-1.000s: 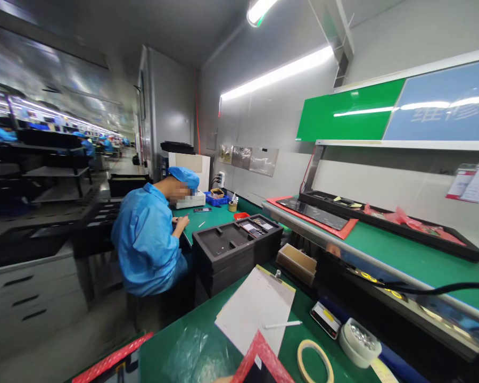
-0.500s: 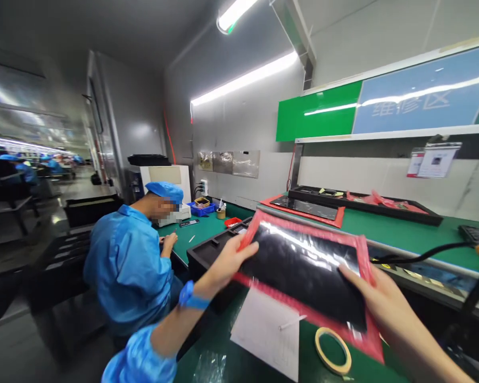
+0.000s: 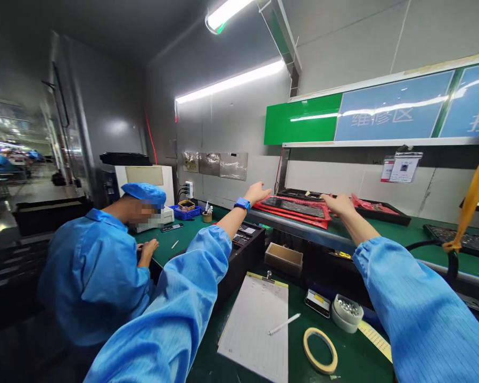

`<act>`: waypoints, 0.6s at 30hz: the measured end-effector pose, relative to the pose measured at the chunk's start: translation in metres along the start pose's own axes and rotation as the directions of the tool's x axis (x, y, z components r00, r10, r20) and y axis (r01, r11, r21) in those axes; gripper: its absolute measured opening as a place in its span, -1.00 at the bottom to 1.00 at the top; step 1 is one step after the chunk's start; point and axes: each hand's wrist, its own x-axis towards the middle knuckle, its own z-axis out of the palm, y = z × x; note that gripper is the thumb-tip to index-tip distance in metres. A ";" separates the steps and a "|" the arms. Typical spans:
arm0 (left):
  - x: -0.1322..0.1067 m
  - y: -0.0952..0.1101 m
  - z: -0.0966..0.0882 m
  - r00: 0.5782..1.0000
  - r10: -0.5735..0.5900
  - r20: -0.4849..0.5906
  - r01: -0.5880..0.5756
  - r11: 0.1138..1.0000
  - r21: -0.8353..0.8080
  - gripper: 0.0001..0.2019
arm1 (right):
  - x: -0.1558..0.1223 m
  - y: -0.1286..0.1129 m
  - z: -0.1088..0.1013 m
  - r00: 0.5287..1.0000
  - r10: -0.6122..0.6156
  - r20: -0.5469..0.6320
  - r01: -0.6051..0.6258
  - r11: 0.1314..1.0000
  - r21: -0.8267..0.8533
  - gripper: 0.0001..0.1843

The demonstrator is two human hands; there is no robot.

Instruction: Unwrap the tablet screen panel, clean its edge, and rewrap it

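A flat black screen panel [image 3: 293, 205] in pink-red bubble wrap [image 3: 320, 223] lies on the raised green shelf, apparently on top of another wrapped panel. At its left end is my left hand [image 3: 257, 193], fingers stretched and apart, with a blue band on the wrist. My right hand [image 3: 340, 204] reaches over the right end, fingers extended close to the wrap's corner; I cannot tell whether they touch it. Below, on the green bench, a white pen [image 3: 284, 324] rests on a clipboard with paper [image 3: 259, 332]. Beside it lies a roll of tape [image 3: 320, 351].
Behind the panel is a black tray [image 3: 387, 214] with pink wrap. Below the shelf stand a cardboard box [image 3: 283, 258] and a round tub of small metal parts [image 3: 347, 311]. A co-worker in blue [image 3: 99, 266] sits at left. An orange strap [image 3: 469, 197] hangs at right.
The wrapped panel has gone from in front of me, between both hands, forward onto the shelf. My hands have moved away from me and come off its sides, uncovering the clipboard.
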 end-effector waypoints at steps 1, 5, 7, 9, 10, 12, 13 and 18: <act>-0.002 -0.005 0.005 1.000 0.007 0.017 -0.008 0.999 0.050 -0.66 | -0.003 0.005 0.001 1.000 0.005 0.018 -0.004 0.999 -0.052 -0.72; -0.020 -0.019 0.020 0.997 0.032 0.075 -0.046 0.981 0.191 -0.70 | -0.022 0.016 0.006 0.995 -0.019 0.099 0.036 0.984 -0.174 -0.71; -0.028 -0.021 0.023 0.997 0.042 0.072 -0.058 0.969 0.241 -0.68 | -0.032 0.016 0.008 0.991 -0.054 0.123 0.078 0.977 -0.200 -0.68; -0.035 -0.021 0.023 0.997 0.048 0.058 -0.063 0.955 0.289 -0.66 | -0.041 0.014 0.008 0.987 -0.079 0.137 0.109 0.969 -0.223 -0.67; -0.038 -0.020 0.022 0.998 0.050 0.050 -0.063 0.948 0.312 -0.66 | -0.044 0.013 0.008 0.986 -0.090 0.141 0.121 0.965 -0.233 -0.67; -0.044 -0.019 0.021 0.998 0.052 0.040 -0.063 0.933 0.353 -0.65 | -0.050 0.011 0.006 0.984 -0.112 0.138 0.143 0.960 -0.241 -0.69; -0.047 -0.018 0.021 0.998 0.054 0.040 -0.065 0.927 0.369 -0.65 | -0.052 0.010 0.005 0.983 -0.123 0.135 0.153 0.959 -0.240 -0.71; -0.065 -0.019 0.018 0.996 0.069 0.059 -0.087 0.913 0.400 -0.59 | -0.062 0.006 -0.002 0.977 -0.180 0.114 0.200 0.959 -0.199 -0.82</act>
